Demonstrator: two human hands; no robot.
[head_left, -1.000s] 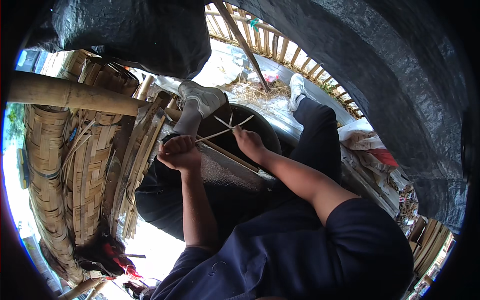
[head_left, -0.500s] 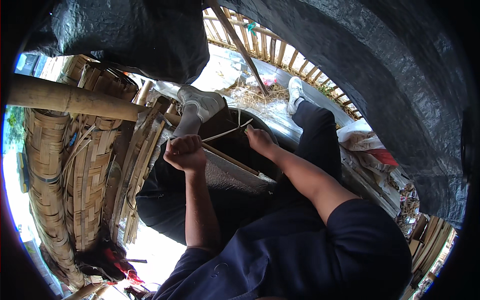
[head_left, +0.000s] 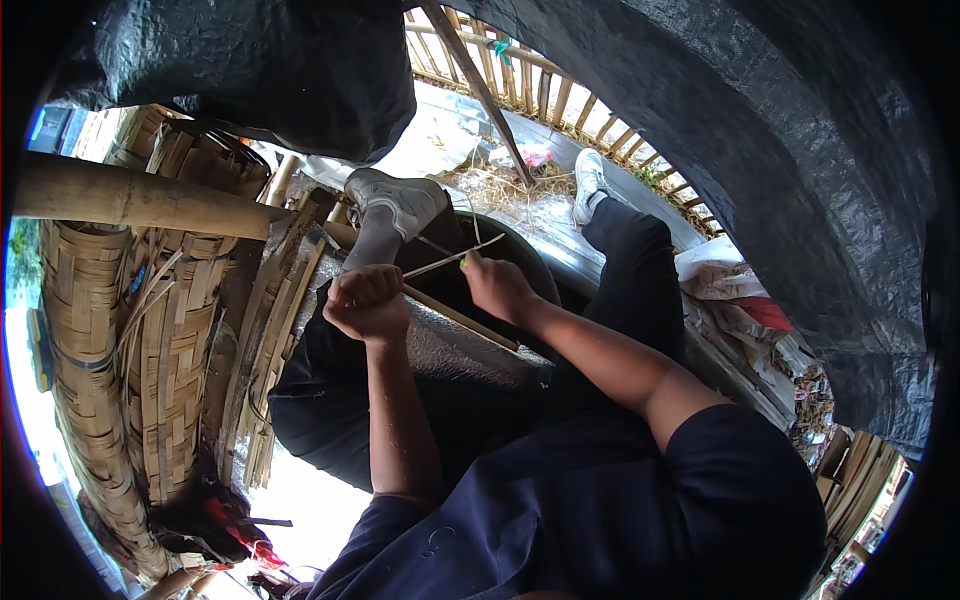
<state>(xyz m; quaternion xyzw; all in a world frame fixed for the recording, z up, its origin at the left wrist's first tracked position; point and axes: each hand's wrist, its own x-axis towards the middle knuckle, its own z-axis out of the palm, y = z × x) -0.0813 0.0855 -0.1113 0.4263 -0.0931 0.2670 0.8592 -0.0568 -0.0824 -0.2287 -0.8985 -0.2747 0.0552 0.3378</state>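
Two big things frame the view: a black plastic sheet [head_left: 760,140] arching overhead and to the right, and a stack of woven bamboo baskets [head_left: 130,350] down the left side. A thick bamboo pole [head_left: 130,195] lies across the top of the baskets. Beyond it, a bamboo fence [head_left: 545,85] runs along the far edge of a pale floor scattered with dry straw [head_left: 500,185].

The person sits with both legs stretched forward in dark trousers, a grey shoe [head_left: 395,195] on the left foot and a white shoe [head_left: 588,180] on the right. A dark, shiny cover [head_left: 470,360] lies over the lap.

On that cover, between the hands, lies a long bamboo strip [head_left: 465,320], running from the left hand [head_left: 368,303] toward the right knee. The left hand is a closed fist, fingers curled tight around the near end of the strip. The right hand [head_left: 500,288] sits just beside it, fingers pinched together on a thinner bamboo sliver [head_left: 455,260] that slants up and away from the strip. A small green thing shows at the right fingertips; what it is cannot be told.
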